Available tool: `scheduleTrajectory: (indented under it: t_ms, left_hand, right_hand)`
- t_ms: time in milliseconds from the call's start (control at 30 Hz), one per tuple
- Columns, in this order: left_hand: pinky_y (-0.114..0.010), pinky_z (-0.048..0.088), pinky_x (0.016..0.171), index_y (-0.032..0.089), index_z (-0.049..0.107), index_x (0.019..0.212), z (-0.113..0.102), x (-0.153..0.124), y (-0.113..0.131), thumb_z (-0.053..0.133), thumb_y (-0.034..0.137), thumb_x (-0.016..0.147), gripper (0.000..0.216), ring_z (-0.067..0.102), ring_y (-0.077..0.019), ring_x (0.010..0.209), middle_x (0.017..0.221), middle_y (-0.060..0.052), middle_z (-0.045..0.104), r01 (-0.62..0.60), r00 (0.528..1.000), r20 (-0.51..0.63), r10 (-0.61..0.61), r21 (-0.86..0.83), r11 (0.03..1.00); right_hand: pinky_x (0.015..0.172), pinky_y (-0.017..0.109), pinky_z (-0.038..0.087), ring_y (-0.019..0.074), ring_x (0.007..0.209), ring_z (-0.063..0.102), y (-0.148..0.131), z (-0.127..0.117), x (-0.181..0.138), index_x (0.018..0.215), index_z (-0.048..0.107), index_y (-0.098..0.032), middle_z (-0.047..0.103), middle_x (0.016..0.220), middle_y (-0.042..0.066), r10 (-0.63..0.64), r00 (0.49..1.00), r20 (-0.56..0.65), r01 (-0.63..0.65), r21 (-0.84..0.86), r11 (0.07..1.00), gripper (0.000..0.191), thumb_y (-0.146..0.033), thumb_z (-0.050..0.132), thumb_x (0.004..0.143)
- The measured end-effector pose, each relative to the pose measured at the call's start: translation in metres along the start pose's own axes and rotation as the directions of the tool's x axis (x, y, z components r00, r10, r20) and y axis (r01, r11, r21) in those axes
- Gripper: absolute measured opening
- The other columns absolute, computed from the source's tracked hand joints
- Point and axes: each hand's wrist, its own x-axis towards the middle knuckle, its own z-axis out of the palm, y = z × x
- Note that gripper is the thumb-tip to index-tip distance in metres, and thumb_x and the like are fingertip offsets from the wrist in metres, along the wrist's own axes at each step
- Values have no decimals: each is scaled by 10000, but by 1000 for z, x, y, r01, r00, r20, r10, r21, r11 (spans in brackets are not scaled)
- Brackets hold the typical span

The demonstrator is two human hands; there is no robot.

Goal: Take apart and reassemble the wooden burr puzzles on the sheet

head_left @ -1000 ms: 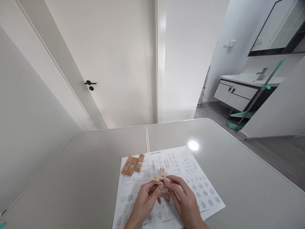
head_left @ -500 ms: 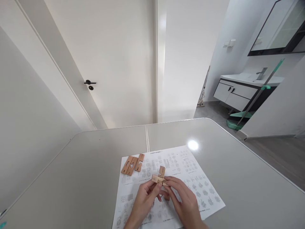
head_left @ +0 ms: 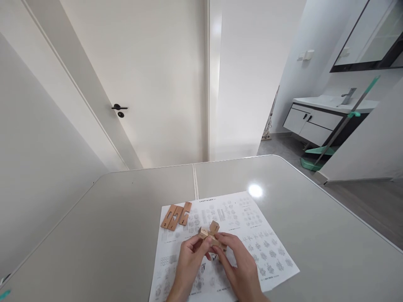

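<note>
Between my two hands are interlocked wooden puzzle pieces, held above the printed paper sheet. My left hand pinches them from the left, thumb on top. From the right, the fingers and thumb of my right hand close on the same pieces. Fingers cover part of the joint, so how the pieces fit together is partly hidden. Several flat wooden pieces with cut-out slots and printed numbers lie side by side at the sheet's upper left corner.
The sheet lies on a grey table with a seam running across it. Beyond the table stands a white door with a black handle. To the right are a washbasin cabinet and a green dustpan.
The held wooden pieces have turned and tilted in my fingers, and my right hand has shifted slightly left. The flat pieces on the sheet stay where they were.
</note>
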Motion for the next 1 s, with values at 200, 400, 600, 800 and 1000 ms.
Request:
scheduleTrajectory:
  t_ms: [200,400,600,800,1000]
  left_hand:
    - [-230,432,567,149,760,735,-4,1,-4,738,573,829,434,493,-122,570,641,-22,656,-20,998,-61,19,-14,1000]
    - [-217,417,540,152,747,743,-5,1,-5,766,575,800,426,479,-115,557,604,1,590,-22,997,-72,20,-29,999]
    - [-216,449,528,147,697,705,-6,1,-3,732,577,832,451,536,-110,534,641,-24,654,-26,998,-64,27,16,1000]
    - [-241,473,410,175,635,1033,-2,-1,5,608,638,898,483,645,-138,473,1002,-112,750,25,995,-93,-32,-74,997]
    - [-225,479,477,190,570,908,0,2,0,544,624,951,437,604,-94,478,943,-68,734,-19,1000,-9,19,-70,997]
  right_hand:
    - [757,302,631,231,911,737,-10,6,0,1057,652,-247,749,990,77,152,988,14,-152,48,987,137,-363,608,998]
    - [740,292,625,225,863,746,-16,13,-3,1010,678,-255,747,939,56,190,979,-77,-186,62,981,195,-440,621,982]
    - [740,282,624,220,841,746,-9,4,-2,1084,655,-260,759,965,51,156,988,16,-157,22,987,179,-385,669,957]
    - [799,329,626,223,936,723,12,-31,5,1151,621,-266,664,1263,98,206,963,176,-196,-74,978,180,-332,572,991]
    - [896,397,622,307,1183,653,35,-36,-9,1427,510,-299,556,1363,112,289,904,314,-220,-237,946,682,-305,783,802]
